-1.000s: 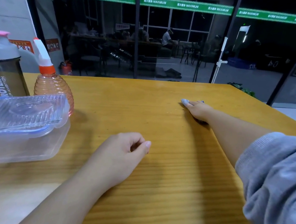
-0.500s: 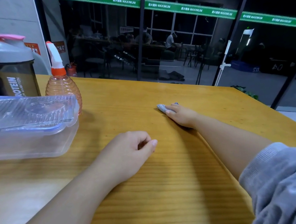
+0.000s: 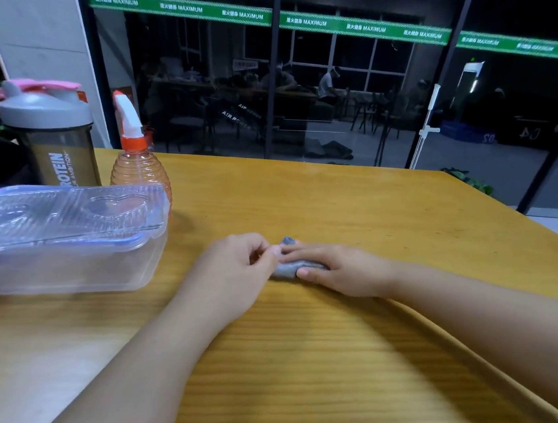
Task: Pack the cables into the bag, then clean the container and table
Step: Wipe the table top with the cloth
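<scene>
My right hand (image 3: 342,270) grips a small grey cloth (image 3: 285,268) against the wooden table (image 3: 356,203). My left hand (image 3: 232,271) pinches its near end. The clear container (image 3: 69,261) sits lidded, well left.

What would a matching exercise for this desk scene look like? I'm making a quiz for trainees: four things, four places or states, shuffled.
Things:
1. grey cloth
2. spray bottle
3. shaker cup
4. clear container

Places or states:
A. lid on, at the table's left edge
B. orange collar, white nozzle
C. bunched between both hands
D. grey lid with a pink flap

Pairs: 1-C, 2-B, 3-D, 4-A. The right hand rests on the cloth, and the left hand pinches its near end, on the wooden table.
</scene>
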